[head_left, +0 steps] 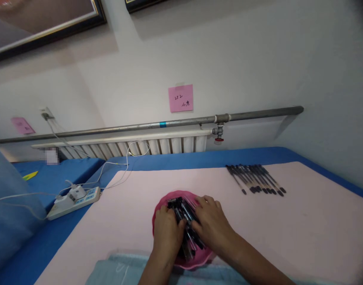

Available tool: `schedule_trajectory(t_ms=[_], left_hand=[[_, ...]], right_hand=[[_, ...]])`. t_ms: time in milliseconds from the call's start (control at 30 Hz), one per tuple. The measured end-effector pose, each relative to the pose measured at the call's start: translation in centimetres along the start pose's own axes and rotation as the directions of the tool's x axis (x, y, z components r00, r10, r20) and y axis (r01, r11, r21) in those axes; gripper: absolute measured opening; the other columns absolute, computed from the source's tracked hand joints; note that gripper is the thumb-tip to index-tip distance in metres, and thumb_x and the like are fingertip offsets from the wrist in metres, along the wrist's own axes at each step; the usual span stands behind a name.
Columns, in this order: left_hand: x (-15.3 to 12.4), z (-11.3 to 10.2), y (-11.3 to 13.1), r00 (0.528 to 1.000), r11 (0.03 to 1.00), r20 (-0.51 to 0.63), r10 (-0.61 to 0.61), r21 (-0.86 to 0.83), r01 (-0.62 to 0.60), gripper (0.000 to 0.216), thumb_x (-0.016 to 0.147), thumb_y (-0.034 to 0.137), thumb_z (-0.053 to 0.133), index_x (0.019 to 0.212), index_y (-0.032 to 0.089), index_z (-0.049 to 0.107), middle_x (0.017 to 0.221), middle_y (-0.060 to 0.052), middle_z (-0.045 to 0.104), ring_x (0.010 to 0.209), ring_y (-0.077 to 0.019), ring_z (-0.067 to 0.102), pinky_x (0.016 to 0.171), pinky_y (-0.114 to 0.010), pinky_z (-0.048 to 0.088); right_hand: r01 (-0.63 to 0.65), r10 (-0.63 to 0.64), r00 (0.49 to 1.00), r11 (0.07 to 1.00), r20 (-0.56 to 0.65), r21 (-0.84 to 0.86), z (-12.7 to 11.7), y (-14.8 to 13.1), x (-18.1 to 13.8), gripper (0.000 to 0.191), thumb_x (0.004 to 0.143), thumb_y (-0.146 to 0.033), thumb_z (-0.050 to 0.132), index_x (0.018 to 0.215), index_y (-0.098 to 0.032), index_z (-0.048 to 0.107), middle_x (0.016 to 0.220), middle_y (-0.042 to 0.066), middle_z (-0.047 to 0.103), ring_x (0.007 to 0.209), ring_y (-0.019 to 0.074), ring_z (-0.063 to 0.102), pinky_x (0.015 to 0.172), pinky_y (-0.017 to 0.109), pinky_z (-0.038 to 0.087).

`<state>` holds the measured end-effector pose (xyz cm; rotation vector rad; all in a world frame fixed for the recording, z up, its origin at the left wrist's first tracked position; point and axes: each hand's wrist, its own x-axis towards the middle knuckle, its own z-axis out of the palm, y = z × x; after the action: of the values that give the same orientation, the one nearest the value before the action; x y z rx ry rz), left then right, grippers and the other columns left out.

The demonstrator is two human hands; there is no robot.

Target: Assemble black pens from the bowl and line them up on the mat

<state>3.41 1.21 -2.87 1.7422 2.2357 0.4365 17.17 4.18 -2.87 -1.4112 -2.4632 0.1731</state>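
A round pink basket (196,263) with a wavy rim stands in front of me. It is heaped with slim pen-like sticks (189,233), mostly black, some with clear or pinkish parts. On its left side my left hand (168,229) reaches in, fingers curled and thumb pressed against the sticks. From the right, my right hand (213,221) grips at the same pile with bent fingers and thumb. Part of the pile is hidden under both hands. Farther right, a row of dark slender brushes (253,178) with oval black heads lies side by side on the pink sheet.
The pink sheet (110,225) covers a blue-edged table. At left lies a white power strip (77,204) with plugs and loose cables. Light blue cloth (119,269) lies along the near edge. Behind are a radiator (169,142) and a pipe with a red valve (219,139).
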Motion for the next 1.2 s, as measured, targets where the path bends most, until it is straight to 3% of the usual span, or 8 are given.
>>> schedule_trajectory(t_ms=[233, 433, 567, 667, 767, 900, 1000, 1200], left_hand=[[0.5, -0.2, 0.7, 1.000, 0.997, 0.006, -0.029, 0.067, 0.028, 0.035, 0.079, 0.035, 0.051, 0.097, 0.010, 0.068, 0.115, -0.016, 0.058, 0.105, -0.0295, 0.051, 0.092, -0.037, 0.036], [1.0, 0.2, -0.1, 0.999, 0.991, -0.018, -0.037, -0.130, 0.035, 0.022, 0.075, 0.025, 0.052, 0.082, 0.010, 0.067, 0.101, -0.016, 0.062, 0.100, -0.0285, 0.054, 0.092, -0.038, 0.036], [0.8, -0.3, -0.5, 0.997, 0.950, -0.070, -0.034, -0.312, 0.011, 0.016, 0.078, 0.024, 0.047, 0.074, 0.016, 0.060, 0.085, -0.008, 0.063, 0.085, -0.0197, 0.058, 0.081, -0.031, 0.043], [0.4, -0.6, -0.5, 0.999, 0.760, -0.030, 0.035, -0.648, -0.046, 0.018, 0.084, 0.030, 0.041, 0.080, 0.019, 0.055, 0.076, -0.002, 0.062, 0.071, -0.0158, 0.058, 0.067, -0.027, 0.046], [-0.1, -0.6, -0.1, 0.985, 0.501, 0.068, 0.157, -0.865, -0.020, 0.023, 0.085, 0.038, 0.042, 0.092, 0.020, 0.054, 0.071, -0.001, 0.062, 0.066, -0.0164, 0.059, 0.063, -0.028, 0.047], [-0.9, -0.9, 0.7, 0.959, 0.523, 0.047, 0.280, -0.845, -0.112, 0.031, 0.086, 0.039, 0.044, 0.107, 0.021, 0.057, 0.076, -0.003, 0.063, 0.070, -0.0172, 0.059, 0.068, -0.030, 0.047], [-1.3, -1.3, 1.0, 0.950, 0.588, -0.007, 0.312, -0.784, -0.199, 0.032, 0.086, 0.038, 0.044, 0.108, 0.022, 0.062, 0.084, -0.005, 0.065, 0.075, -0.0185, 0.058, 0.071, -0.030, 0.047], [-1.5, -1.5, 1.0, 0.943, 0.609, -0.033, 0.332, -0.755, -0.241, 0.032, 0.086, 0.038, 0.044, 0.105, 0.023, 0.065, 0.086, -0.007, 0.067, 0.081, -0.0208, 0.059, 0.074, -0.031, 0.047]], right_hand=[[-0.005, 0.006, 1.000, 0.999, -0.020, 0.047, 0.2, 0.4, 0.0, 0.021, 0.075, -0.016, 0.051, 0.088, -0.020, 0.067, 0.108, 0.008, 0.063, 0.100, 0.0288, 0.047, 0.082, 0.038, 0.037], [-0.021, 0.023, 1.000, 0.995, -0.017, 0.096, 0.4, 0.6, 0.2, 0.021, 0.076, -0.015, 0.049, 0.085, -0.020, 0.068, 0.108, 0.008, 0.063, 0.099, 0.0276, 0.050, 0.083, 0.039, 0.038], [-0.037, 0.090, 0.980, 0.958, -0.175, 0.283, -0.6, 1.2, 0.5, 0.018, 0.079, -0.017, 0.049, 0.078, -0.019, 0.067, 0.113, 0.010, 0.062, 0.107, 0.0289, 0.048, 0.089, 0.043, 0.037], [-0.010, 0.217, 0.941, 0.785, -0.259, 0.620, -2.4, 1.7, 0.7, 0.018, 0.084, -0.028, 0.049, 0.072, -0.021, 0.062, 0.084, 0.007, 0.064, 0.084, 0.0220, 0.057, 0.076, 0.037, 0.044], [-0.031, 0.337, 0.933, 0.427, -0.127, 0.904, -4.4, 1.5, 0.6, 0.020, 0.083, -0.038, 0.053, 0.072, -0.021, 0.056, 0.058, -0.002, 0.055, 0.050, 0.0130, 0.049, 0.051, 0.027, 0.042], [0.003, 0.371, 0.928, 0.065, -0.027, 0.998, -5.9, 0.5, 0.2, 0.021, 0.076, -0.037, 0.062, 0.069, -0.019, 0.054, 0.056, -0.002, 0.061, 0.047, 0.0111, 0.051, 0.045, 0.023, 0.040], [0.039, 0.376, 0.926, -0.008, -0.033, 0.999, -6.4, -0.1, 0.0, 0.020, 0.076, -0.036, 0.063, 0.070, -0.019, 0.054, 0.059, 0.000, 0.063, 0.049, 0.0116, 0.055, 0.046, 0.023, 0.042], [0.062, 0.360, 0.930, 0.064, -0.080, 0.996, -6.4, -0.3, -0.2, 0.019, 0.079, -0.036, 0.061, 0.072, -0.019, 0.053, 0.060, -0.001, 0.064, 0.051, 0.0122, 0.057, 0.050, 0.025, 0.045]])
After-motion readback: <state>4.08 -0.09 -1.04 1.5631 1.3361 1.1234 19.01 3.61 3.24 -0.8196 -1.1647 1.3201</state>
